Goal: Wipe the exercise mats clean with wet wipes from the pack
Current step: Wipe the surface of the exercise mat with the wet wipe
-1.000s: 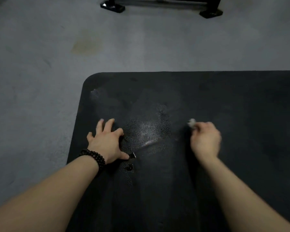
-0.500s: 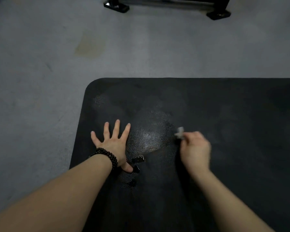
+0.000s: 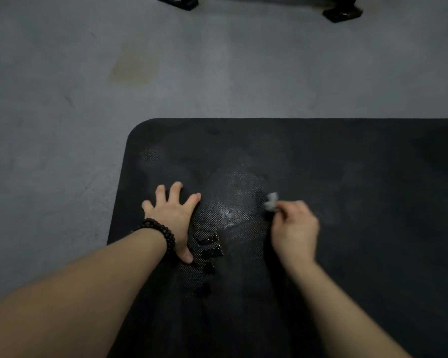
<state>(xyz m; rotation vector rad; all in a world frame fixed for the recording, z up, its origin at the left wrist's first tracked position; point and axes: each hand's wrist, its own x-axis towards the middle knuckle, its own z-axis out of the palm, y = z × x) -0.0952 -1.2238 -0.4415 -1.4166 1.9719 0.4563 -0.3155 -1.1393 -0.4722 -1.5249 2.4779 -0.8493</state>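
I brace my left hand (image 3: 172, 218), fingers spread flat, on the exercise mat (image 3: 347, 164) to steady it, while my right hand (image 3: 294, 228) pinches the wet wipe (image 3: 271, 202) against its damp centre to scrub.

**Mat wiping: hand positions**

Black exercise mat (image 3: 347, 177) lies on the grey floor (image 3: 49, 151). Left hand (image 3: 175, 218), beaded bracelet (image 3: 161, 235) at the wrist, presses flat with fingers spread near the mat's left edge. Right hand (image 3: 294, 228) grips a crumpled wet wipe (image 3: 271, 202) against the mat, beside a glossy patch (image 3: 230, 213).
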